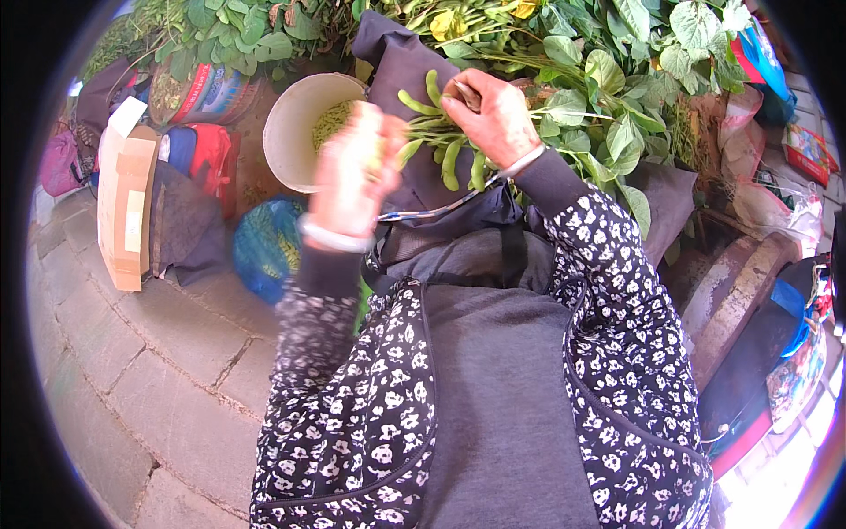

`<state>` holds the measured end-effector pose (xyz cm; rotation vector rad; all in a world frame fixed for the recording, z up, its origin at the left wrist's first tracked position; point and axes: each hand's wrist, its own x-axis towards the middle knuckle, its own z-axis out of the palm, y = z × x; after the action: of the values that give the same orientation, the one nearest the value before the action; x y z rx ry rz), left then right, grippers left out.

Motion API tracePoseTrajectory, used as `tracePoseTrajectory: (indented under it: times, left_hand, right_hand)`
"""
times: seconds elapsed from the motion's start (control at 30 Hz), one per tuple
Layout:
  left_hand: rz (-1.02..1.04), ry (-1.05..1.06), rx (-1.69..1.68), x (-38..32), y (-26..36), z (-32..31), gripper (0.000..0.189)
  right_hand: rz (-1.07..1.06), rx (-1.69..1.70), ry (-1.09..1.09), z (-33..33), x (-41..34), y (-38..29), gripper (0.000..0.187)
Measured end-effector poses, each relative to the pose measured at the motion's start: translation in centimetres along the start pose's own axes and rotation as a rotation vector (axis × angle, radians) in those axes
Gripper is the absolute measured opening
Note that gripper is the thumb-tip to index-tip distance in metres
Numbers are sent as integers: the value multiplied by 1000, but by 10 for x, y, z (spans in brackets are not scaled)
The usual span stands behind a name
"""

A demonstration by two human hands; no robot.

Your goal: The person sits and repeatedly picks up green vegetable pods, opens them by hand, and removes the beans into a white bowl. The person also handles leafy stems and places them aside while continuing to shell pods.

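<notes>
My right hand (496, 119) is closed around the stems of a leafy green soybean plant (585, 112). Plump green pods (451, 164) hang from the stems beside its fingers. A small brownish pointed piece (468, 96) shows at its curled fingers; what it is stays unclear. My left hand (357, 175) is blurred, just left of the pods and in front of the white bucket (284, 132); its grip is not readable. Inside the bucket lies a heap of small green beans or pods (330, 122). Dark cloth (410, 79) covers my lap beneath the stems.
More soybean plants (264, 26) are piled along the far side. To the left are a blue bag (264, 248) of green contents, a cardboard box (125, 205) and a printed tub (205, 92). A rusty curved object (740, 284) stands right. Paving slabs (172, 344) form the ground.
</notes>
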<state>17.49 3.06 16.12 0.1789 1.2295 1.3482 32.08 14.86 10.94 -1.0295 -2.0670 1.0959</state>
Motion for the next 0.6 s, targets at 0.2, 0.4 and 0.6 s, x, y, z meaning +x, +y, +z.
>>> tracePoseTrajectory:
  times: [0.2,0.4,0.6]
  left_hand:
    - [417,217,297,87,27,-140,23]
    - [292,399,1110,140,0,-228,32]
    - [346,319,25,64,45,-71,17]
  right_hand:
    - [164,336,-137,-22,-28,-3,12]
    - [-23,93,18,-8,10,7,14]
    - [-349,-481,-219,30,30,-13,24]
